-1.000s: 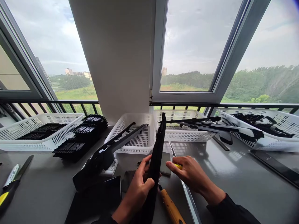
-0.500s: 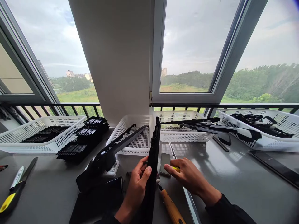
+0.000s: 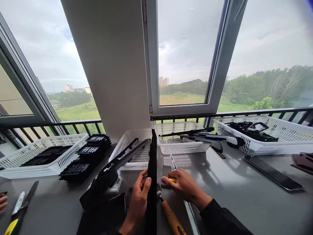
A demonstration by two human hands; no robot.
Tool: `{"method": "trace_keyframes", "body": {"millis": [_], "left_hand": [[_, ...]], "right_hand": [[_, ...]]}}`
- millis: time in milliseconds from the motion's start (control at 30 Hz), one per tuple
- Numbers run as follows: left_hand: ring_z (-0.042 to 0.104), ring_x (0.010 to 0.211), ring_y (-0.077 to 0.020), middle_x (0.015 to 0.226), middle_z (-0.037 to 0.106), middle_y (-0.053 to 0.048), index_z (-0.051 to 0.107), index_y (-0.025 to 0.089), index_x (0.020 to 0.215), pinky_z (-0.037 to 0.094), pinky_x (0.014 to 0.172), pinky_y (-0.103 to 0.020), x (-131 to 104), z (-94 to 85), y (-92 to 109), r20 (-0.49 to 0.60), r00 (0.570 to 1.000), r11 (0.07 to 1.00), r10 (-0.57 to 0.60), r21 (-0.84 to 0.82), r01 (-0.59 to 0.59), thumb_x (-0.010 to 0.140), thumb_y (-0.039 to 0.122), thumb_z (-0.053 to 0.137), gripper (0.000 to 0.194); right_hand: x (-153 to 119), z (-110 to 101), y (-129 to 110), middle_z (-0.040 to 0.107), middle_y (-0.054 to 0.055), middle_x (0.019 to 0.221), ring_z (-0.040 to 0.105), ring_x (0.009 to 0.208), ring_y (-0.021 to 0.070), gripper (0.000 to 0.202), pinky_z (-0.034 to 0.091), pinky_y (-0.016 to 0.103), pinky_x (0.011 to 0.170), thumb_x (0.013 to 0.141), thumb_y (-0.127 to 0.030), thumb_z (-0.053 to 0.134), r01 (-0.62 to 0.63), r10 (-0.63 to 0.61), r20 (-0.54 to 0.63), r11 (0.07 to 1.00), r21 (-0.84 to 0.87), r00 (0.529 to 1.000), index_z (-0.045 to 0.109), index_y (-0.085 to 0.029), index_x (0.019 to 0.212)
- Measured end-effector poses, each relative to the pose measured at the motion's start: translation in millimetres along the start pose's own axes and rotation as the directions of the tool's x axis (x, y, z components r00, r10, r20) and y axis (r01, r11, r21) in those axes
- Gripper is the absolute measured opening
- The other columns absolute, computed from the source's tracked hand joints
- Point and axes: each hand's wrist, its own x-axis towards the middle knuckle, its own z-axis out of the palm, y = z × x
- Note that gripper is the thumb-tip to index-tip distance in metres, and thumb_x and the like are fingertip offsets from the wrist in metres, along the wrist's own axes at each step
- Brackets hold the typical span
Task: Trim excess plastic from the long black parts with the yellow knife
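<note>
My left hand (image 3: 139, 197) is closed around a long, narrow black plastic trim piece (image 3: 152, 156), held upright with its tip toward the window. Just to its right, my right hand (image 3: 187, 187) grips a yellow-handled tool (image 3: 172, 180); most of the tool is hidden by the fingers. A small grey flat block (image 3: 166, 170) lies behind that hand. Beneath it a metal strip (image 3: 191, 216) runs along the table, beside a wooden-handled tool (image 3: 172, 215). Left of my left hand, a larger black curved plastic part (image 3: 107, 178) leans on a white basket (image 3: 133, 166).
More white baskets (image 3: 183, 149) line the window side, some with black parts. Stacked black grilles (image 3: 85, 158) stand at left. A yellow-black knife (image 3: 23, 209) and a marker (image 3: 19, 204) lie near another person's hand (image 3: 3, 203). A dark flat panel (image 3: 274, 173) lies right.
The camera view has turned slightly, so most things sit further left. Another person's hand now shows at the left edge. Both of my hands keep their hold.
</note>
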Motion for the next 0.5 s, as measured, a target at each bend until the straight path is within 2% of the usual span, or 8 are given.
{"method": "trace_keyframes", "body": {"millis": [167,300,433,500], "left_hand": [[0.066,0.060,-0.0170,0.079,0.074,-0.002,0.068,0.017,0.120,0.052,0.057,-0.027,-13,22.8,14,-0.095,0.993,0.995,-0.068,0.063,0.074,0.081,0.067,0.084,0.065],[0.068,0.066,-0.0188,0.084,0.076,-0.002,0.067,0.021,0.131,0.050,0.060,-0.028,-43,40.8,2,-0.219,0.975,0.999,-0.034,0.016,0.038,0.091,0.069,0.074,0.063],[0.074,0.074,-0.0236,0.095,0.081,-0.007,0.068,0.021,0.132,0.054,0.064,-0.030,-66,43.0,-7,-0.178,0.982,0.998,-0.065,-0.012,0.064,0.091,0.067,0.076,0.062],[0.077,0.087,-0.0292,0.099,0.083,-0.010,0.072,0.020,0.128,0.057,0.072,-0.033,-71,38.4,-6,-0.131,0.988,0.996,-0.079,0.026,0.084,0.088,0.062,0.080,0.058]], "right_hand": [[-5,-11,4,0.035,-0.003,0.059,0.030,0.060,0.0113,0.074,0.016,0.031,0.063,0.102,-0.082,0.040,0.110,-0.112,0.032,0.992,0.067,0.993,0.036,-0.019,0.061],[-8,-23,9,0.027,-0.004,0.063,0.026,0.061,0.0107,0.076,0.016,0.030,0.060,0.101,-0.086,0.036,0.175,-0.182,0.029,0.972,0.157,0.983,0.028,-0.021,0.063],[-7,-27,11,0.027,-0.004,0.064,0.026,0.062,0.0106,0.073,0.017,0.030,0.060,0.103,-0.083,0.034,0.149,-0.151,0.007,0.981,0.122,0.989,0.026,-0.021,0.064],[-6,-26,14,0.027,-0.004,0.064,0.026,0.062,0.0106,0.072,0.017,0.030,0.060,0.104,-0.080,0.036,0.126,-0.128,0.008,0.987,0.095,0.992,0.028,-0.021,0.064]]}}
